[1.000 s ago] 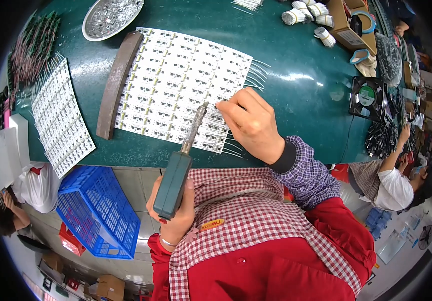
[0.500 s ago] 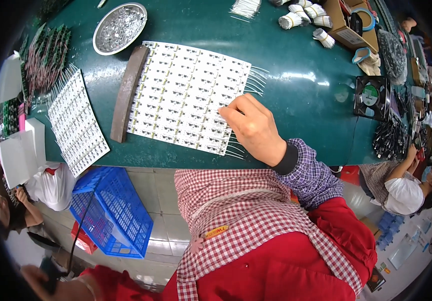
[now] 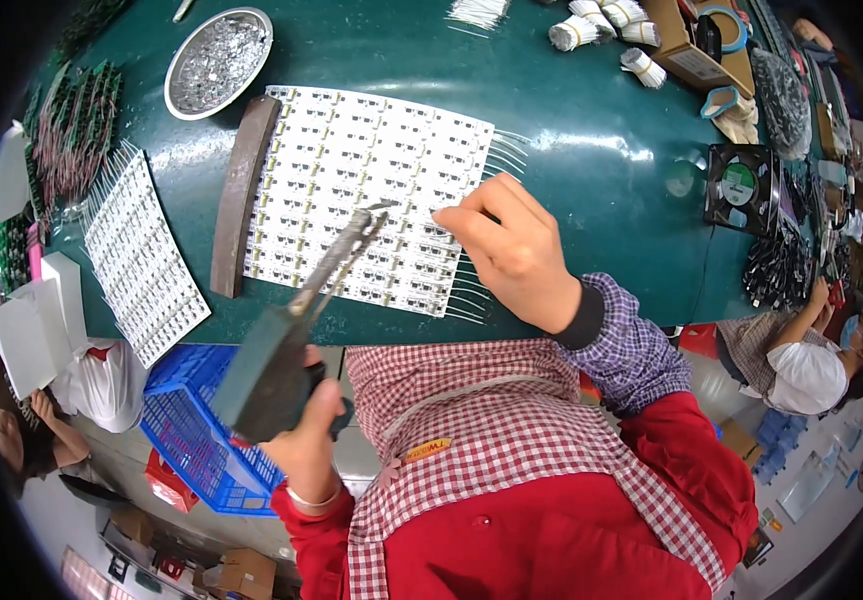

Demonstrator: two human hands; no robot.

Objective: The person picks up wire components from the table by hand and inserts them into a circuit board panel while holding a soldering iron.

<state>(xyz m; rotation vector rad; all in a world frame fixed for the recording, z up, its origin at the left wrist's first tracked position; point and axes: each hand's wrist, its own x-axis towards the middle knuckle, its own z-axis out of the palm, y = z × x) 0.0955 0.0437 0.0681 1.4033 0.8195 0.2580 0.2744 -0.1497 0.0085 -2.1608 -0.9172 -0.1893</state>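
My left hand (image 3: 308, 435) is closed around the grip of a dark soldering gun (image 3: 269, 365). Its long metal nozzle reaches over a white panel of small circuit boards (image 3: 351, 190), with the tip a little left of my right fingertips. Thumb and forefinger of my right hand (image 3: 513, 250) are pinched together at the panel's right part; whatever is between them is too small to make out. Thin white wires (image 3: 466, 300) stick out from the panel's right edge, above and below that hand. A brown bar (image 3: 243, 200) lies along the panel's left edge.
Left of the bar lies a second wired panel (image 3: 146, 260). A metal bowl of silvery scraps (image 3: 219, 62) stands at the back left. Wire bundles (image 3: 601, 22), a cardboard box (image 3: 696, 45) and a small fan (image 3: 741, 188) are at the right. A blue crate (image 3: 191, 420) stands below the table edge.
My left hand has come up from the lower left with the soldering gun, whose nozzle is now over the panel. My right hand stays pinched at about the same spot.
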